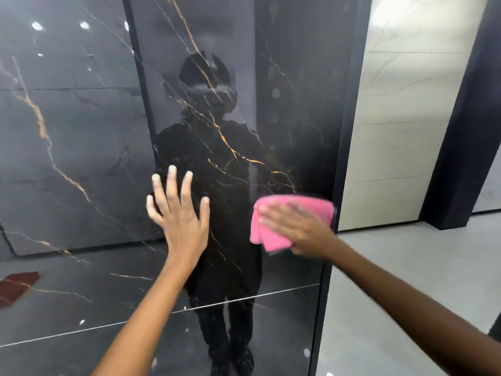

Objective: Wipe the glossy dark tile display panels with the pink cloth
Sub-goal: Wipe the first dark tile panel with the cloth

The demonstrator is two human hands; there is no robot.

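The left hand [177, 213] lies flat against the dark tile panel [284, 118], its fingers straight and spread wide, holding nothing. The right hand [295, 226], blurred, presses the pink cloth [273, 237] against the same panel near its right edge, beside the black frame [349, 131]. The fingers lie straight over the bunched cloth. A pale panel [401, 104] stands to the right, above the grey floor [406, 267].

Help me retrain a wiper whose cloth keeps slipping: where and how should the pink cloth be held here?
Probably as now: the right hand lies flat over the middle of the folded pink cloth, coming from the right, pressing it against the upright glossy dark panel. Its loose lower-left folds hang free, so gathering those under the palm should help.
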